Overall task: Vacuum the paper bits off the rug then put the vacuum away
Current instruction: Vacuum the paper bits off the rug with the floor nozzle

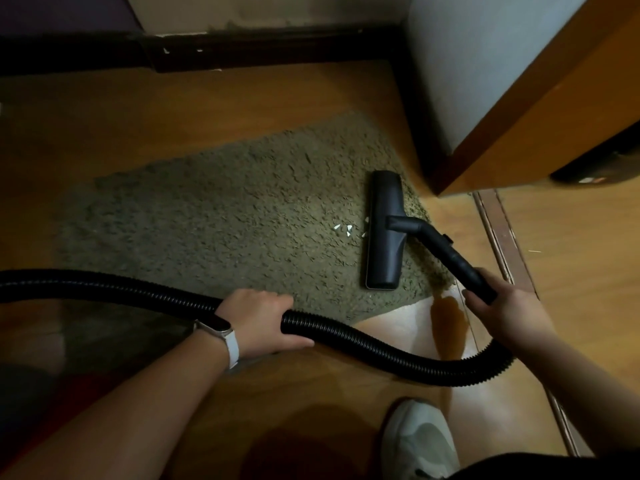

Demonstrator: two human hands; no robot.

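Note:
A shaggy olive rug (214,216) lies on the wooden floor. Several small white paper bits (346,229) sit on its right part, just left of the black vacuum floor head (383,233), which rests flat on the rug. My right hand (509,313) grips the black wand (457,261) behind the head. A ribbed black hose (381,348) loops from the wand across the floor to the left edge. My left hand (263,323), with a watch on the wrist, holds the hose near the rug's front edge. The vacuum body is out of view.
A dark skirting board (242,50) runs along the far wall. An open wooden door (540,116) stands at the right, above a floor threshold strip (502,237). My light shoe (419,441) is at the bottom right. A dark object (602,168) lies behind the door.

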